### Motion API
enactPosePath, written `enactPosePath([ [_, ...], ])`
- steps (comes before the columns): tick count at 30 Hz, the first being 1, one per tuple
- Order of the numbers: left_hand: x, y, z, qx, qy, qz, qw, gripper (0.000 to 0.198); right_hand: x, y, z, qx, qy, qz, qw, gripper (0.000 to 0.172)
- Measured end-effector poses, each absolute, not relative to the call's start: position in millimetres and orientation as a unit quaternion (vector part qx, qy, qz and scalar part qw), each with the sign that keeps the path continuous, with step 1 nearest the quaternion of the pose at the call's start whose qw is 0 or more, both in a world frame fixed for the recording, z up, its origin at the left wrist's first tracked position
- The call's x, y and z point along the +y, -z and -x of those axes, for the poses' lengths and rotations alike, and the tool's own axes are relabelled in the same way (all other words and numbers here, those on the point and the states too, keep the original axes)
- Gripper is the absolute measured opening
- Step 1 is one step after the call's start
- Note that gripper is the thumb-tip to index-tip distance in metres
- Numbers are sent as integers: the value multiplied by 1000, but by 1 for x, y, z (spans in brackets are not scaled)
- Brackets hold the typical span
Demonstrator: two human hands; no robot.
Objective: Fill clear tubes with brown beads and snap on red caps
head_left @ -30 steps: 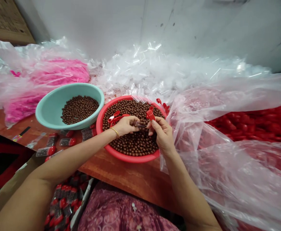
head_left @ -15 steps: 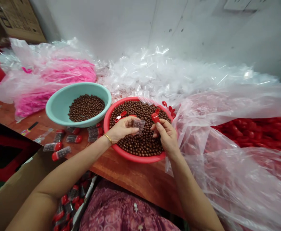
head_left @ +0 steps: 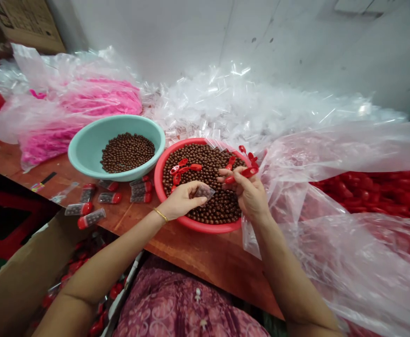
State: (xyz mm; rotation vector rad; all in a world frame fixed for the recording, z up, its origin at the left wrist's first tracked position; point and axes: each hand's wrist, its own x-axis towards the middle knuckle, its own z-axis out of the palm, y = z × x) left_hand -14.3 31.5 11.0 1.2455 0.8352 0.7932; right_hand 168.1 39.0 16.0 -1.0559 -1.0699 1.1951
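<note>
Over the red basin (head_left: 198, 228) of small brown balls (head_left: 205, 161), my left hand (head_left: 180, 201) pinches a clear plastic tube (head_left: 205, 191), tilted, with dark balls inside. To its right, my right hand (head_left: 254, 196) has its thumb and fingers closed on a red plastic cap (head_left: 248, 172). The cap's full shape is partly hidden by the fingers. Loose red caps (head_left: 179, 171) lie on the balls at the basin's left side. More red caps (head_left: 252, 158) rest at its right rim.
A teal basin (head_left: 76, 157) with brown balls stands at left. Filled tubes with red caps (head_left: 91, 218) lie before it, above a cardboard box (head_left: 22, 276). Clear tubes (head_left: 219, 98) are heaped behind. Plastic bags hold pink pieces (head_left: 99, 98) and red pieces (head_left: 373, 192).
My right hand has turned, and the red cap in it now points rightward. The tube in my left hand has tilted. More red caps show at the red basin's left side. The view has shifted slightly.
</note>
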Motion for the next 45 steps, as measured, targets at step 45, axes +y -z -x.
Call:
enactPosePath([
  [45, 26, -10, 13, 457, -367, -655, 477, 8, 14, -20, -158, -900, -10, 376, 218, 43],
])
